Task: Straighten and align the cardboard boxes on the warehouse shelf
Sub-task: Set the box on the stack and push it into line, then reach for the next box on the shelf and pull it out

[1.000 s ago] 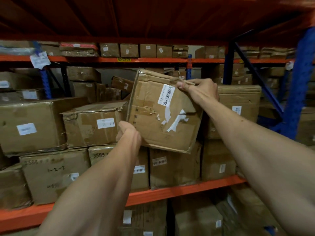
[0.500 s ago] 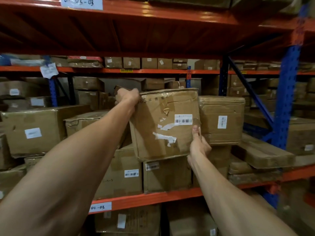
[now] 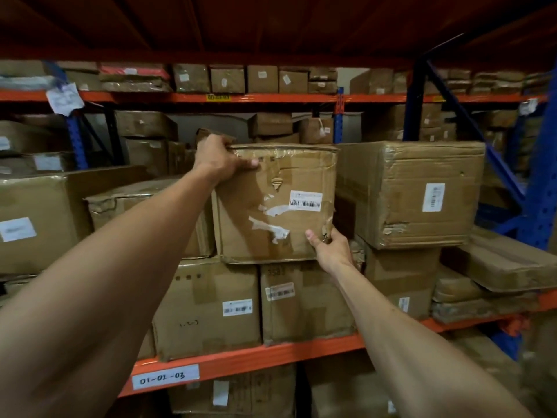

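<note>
A worn cardboard box (image 3: pixel 271 203) with a barcode label and torn tape stands nearly upright on top of two lower boxes (image 3: pixel 211 306) on the orange shelf beam (image 3: pixel 247 360). My left hand (image 3: pixel 220 159) grips its top left corner, fingers over the top edge. At the box's lower right corner, my right hand (image 3: pixel 327 247) holds on with the thumb on the front face. A larger box (image 3: pixel 413 194) stands just to its right, a crumpled box (image 3: pixel 126 206) to its left.
Blue uprights (image 3: pixel 539 188) and a diagonal brace frame the bay on the right. Flat cartons (image 3: pixel 506 263) lie at the right of the shelf. A big box (image 3: pixel 39 218) fills the left. More boxes line the rack behind and the level below.
The box has turned from a diamond tilt to nearly square and settled on the lower boxes. My left hand went from its lower corner to the top left, my right from top to lower right.
</note>
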